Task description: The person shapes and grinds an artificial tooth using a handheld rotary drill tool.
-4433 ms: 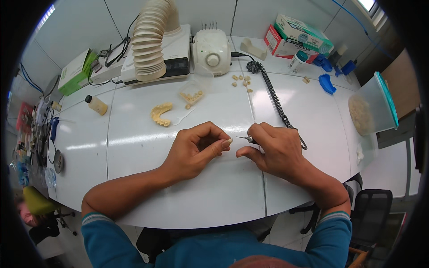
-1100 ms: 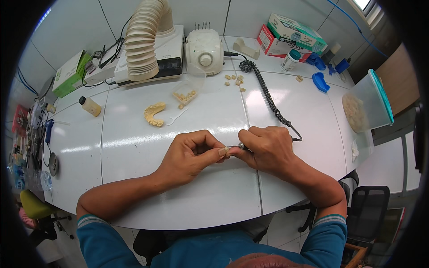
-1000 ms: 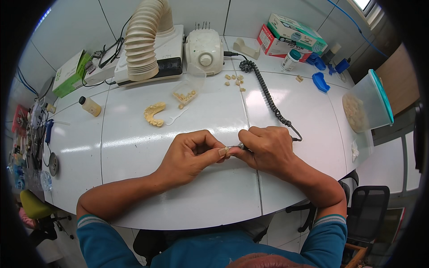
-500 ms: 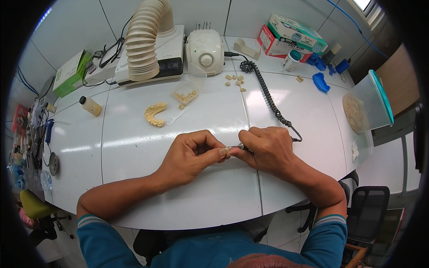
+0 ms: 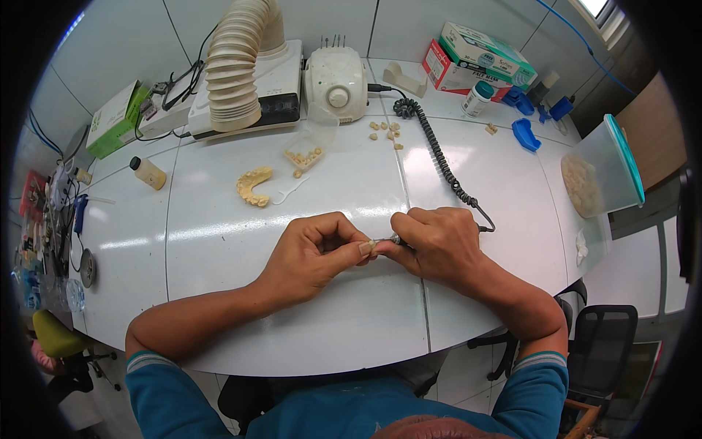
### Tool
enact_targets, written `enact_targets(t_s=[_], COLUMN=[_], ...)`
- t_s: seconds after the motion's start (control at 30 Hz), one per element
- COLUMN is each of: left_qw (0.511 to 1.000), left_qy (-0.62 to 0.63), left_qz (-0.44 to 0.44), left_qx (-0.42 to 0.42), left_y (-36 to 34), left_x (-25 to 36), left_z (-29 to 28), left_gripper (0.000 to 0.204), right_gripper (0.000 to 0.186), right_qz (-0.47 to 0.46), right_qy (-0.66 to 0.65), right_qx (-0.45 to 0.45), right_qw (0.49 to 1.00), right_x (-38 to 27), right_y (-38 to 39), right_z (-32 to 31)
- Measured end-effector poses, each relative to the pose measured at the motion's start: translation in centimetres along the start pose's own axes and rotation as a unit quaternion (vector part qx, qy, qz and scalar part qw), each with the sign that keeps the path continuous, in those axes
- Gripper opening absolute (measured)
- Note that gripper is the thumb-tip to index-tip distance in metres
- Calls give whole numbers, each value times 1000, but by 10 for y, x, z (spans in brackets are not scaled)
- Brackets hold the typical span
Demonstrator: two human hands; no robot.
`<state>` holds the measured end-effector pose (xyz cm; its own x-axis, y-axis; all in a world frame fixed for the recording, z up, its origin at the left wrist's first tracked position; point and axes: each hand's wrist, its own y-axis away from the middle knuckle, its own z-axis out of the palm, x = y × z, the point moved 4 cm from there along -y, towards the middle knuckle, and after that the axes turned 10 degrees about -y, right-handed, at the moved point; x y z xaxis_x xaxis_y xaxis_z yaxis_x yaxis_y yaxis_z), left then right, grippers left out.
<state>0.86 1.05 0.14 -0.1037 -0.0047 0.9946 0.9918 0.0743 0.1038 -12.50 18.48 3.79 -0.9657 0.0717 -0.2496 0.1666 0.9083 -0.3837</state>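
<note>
Pale piece point(image 5: 373, 245): one, pinched in left grip point(image 5: 311, 252); handpiece point(image 5: 395, 238): one, clasped in right grip point(image 5: 442, 241).

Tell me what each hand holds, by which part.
The left hand pinches a small pale piece, its gripped part hidden; the right hand grips a rotary tool near its thin bit.

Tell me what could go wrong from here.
The thin-tipped tool in the right hand could slip and nick the left hand, so close beside it. The small pale piece pinched there might pop loose. The coiled cord, trailing across the table, could snag.
</note>
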Motion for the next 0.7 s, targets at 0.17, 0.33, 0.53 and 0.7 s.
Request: enact_targets(t_s=[0.17,0.33,0.53,0.7], left_qw=[1000,1000,1000,1000], left_qy=[-1,-10,0,-2], left_qz=[0,0,1,-13], left_qx=[1,1,2,0], left_y=[0,0,-1,0], left_x=[-3,-2,-1,-4], left_z=[0,-1,-1,-2], left_gripper=[19,19,19,17], right_gripper=[51,51,49,51], right_qz=[0,3,7,2], right_qy=[0,-1,-2,-5], right_qx=[3,1,-2,3], right_qw=[1000,1000,1000,1000], right_x=[1,0,1,1], right_y=[1,1,0,0], right_z=[3,2,2,2])
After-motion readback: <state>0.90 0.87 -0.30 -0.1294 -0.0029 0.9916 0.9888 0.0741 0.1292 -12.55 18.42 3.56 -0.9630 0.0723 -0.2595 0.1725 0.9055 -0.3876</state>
